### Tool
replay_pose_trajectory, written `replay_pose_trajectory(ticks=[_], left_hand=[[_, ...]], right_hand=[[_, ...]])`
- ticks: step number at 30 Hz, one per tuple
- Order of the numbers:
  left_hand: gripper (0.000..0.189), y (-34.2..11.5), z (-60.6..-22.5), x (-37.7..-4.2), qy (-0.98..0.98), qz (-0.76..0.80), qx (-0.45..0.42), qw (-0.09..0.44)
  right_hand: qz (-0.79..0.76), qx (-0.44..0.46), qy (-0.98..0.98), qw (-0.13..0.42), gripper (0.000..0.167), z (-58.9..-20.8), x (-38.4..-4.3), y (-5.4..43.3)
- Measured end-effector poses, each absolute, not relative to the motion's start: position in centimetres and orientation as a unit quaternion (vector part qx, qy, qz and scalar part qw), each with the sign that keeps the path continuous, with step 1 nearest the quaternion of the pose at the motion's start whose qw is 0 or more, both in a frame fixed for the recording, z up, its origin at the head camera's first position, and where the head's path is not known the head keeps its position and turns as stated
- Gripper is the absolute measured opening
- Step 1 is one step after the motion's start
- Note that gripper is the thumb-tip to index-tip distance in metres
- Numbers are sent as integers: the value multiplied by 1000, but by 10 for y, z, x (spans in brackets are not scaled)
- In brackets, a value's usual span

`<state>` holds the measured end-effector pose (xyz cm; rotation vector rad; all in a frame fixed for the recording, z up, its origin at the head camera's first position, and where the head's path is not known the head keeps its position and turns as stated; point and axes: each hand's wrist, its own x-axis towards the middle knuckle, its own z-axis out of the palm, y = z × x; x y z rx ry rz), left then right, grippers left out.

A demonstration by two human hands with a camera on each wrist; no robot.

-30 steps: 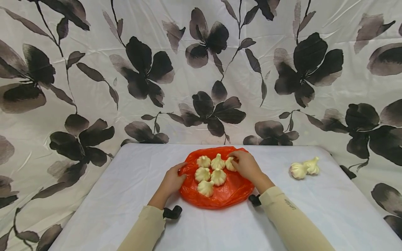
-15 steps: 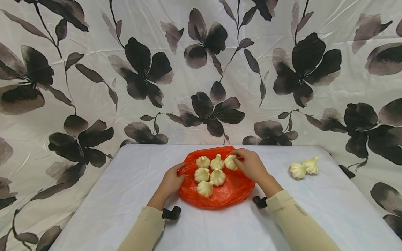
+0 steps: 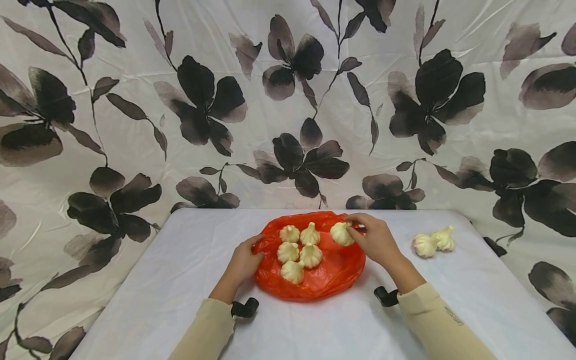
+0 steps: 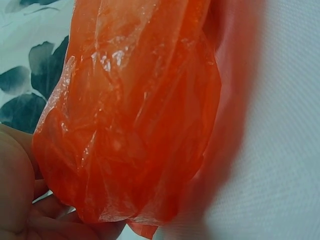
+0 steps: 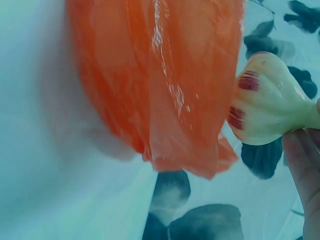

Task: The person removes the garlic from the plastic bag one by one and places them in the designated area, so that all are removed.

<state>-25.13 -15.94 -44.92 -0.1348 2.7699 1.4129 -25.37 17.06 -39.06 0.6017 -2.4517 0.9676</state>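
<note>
A red plastic bag (image 3: 333,272) lies spread with its mouth open at the middle of the table. Several cream-coloured garlic bulbs (image 3: 310,255) sit inside, toward its left half. At the bag's left edge, my left hand (image 3: 243,260) grips the rim; the left wrist view shows fingers (image 4: 47,217) curled under the thin plastic (image 4: 130,125). My right hand (image 3: 375,240) pinches one garlic bulb (image 3: 342,233) by its stem over the bag's far right rim. In the right wrist view this bulb (image 5: 270,102) shows purple streaks and hangs just beyond the bag's edge.
Two more garlic bulbs (image 3: 425,245) lie together on the right part of the white-covered table (image 3: 148,290). A floral cloth (image 3: 288,100) hangs behind the table's far edge. Each wrist wears a black camera mount (image 3: 245,307).
My right hand has drawn a garlic bulb rightward and up, away from the others to the bag's right rim. The left hand keeps its place at the left edge.
</note>
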Motion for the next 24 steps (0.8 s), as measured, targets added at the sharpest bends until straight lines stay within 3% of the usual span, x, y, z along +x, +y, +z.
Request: replay_pose_trajectory(ticks=[24], left_hand=[[53,-160,-450,-253,891,452,-39,21]], right_hand=[[307,208,-880,297,27,-388,-231,241]])
